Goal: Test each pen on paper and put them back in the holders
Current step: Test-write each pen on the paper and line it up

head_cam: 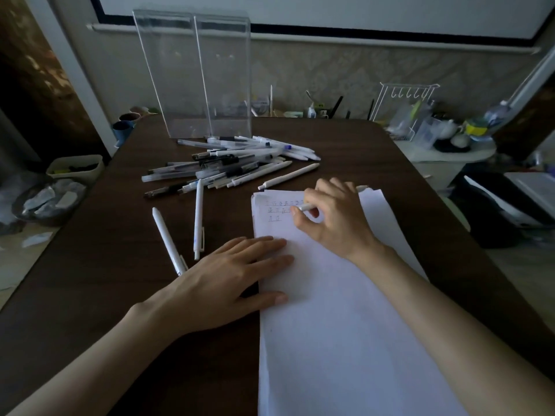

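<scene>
My right hand (333,217) pinches a white pen (306,208) with its tip on the white paper (339,334), beside rows of small written marks (282,210). My left hand (228,280) lies flat with straight fingers on the paper's left edge. Several pens lie in a loose pile (231,163) beyond the paper. Two white pens (168,240) (198,219) lie apart to the left. A single white pen (288,177) lies just above the paper. Two tall clear holders (195,76) stand empty at the back of the dark table (105,250).
Cups (124,127) stand at the table's back left corner. A tray (76,168) and a bowl of scraps (49,199) sit off the left edge. A white wire rack (402,106) and clutter fill a side table at the right.
</scene>
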Available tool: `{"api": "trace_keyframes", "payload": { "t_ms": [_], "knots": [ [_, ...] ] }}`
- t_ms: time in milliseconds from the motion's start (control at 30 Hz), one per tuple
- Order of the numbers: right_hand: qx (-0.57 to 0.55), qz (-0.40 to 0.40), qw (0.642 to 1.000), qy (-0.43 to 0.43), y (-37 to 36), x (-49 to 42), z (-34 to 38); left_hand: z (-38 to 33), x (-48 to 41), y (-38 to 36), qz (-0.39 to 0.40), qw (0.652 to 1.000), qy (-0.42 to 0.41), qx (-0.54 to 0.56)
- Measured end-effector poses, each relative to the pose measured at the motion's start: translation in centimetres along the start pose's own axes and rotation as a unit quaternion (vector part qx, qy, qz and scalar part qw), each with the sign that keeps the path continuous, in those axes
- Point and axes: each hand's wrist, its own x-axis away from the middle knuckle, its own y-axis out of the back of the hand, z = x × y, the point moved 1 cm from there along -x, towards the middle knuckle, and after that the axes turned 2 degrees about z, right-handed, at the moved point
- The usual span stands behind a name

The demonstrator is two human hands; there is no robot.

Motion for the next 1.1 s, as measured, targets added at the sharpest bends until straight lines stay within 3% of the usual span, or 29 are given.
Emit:
{"api": "trace_keyframes", "payload": {
  "t_ms": [133,233,367,500,667,833,1100],
  "knots": [
    [-0.031,0.000,0.999,0.045,-0.3,-0.1,-0.3,-0.1,0.1,0.2,-0.009,1.000,0.002,-0.019],
    [-0.119,-0.071,0.990,0.020,0.4,-0.3,0.3,-0.3,0.1,0.2,-0.017,0.999,0.013,-0.041],
    [-0.275,-0.113,0.947,-0.125,2.1,-0.7,1.1,-0.2,0.0,-0.1,-0.022,0.998,0.043,-0.034],
    [-0.413,0.001,0.856,-0.312,1.6,-0.9,1.7,-0.1,0.0,-0.1,-0.019,0.998,0.043,-0.042],
    [-0.365,0.106,0.881,-0.281,0.3,-1.1,1.8,-0.3,0.0,0.0,-0.022,0.998,0.045,-0.047],
    [-0.356,0.064,0.863,-0.354,-0.5,-2.7,1.7,-0.9,-0.8,-0.1,-0.031,0.998,0.044,-0.029],
    [-0.356,0.073,0.880,-0.307,-0.9,-2.4,2.1,-0.6,-1.0,-0.7,-0.038,0.998,0.049,-0.013]
  ]
}}
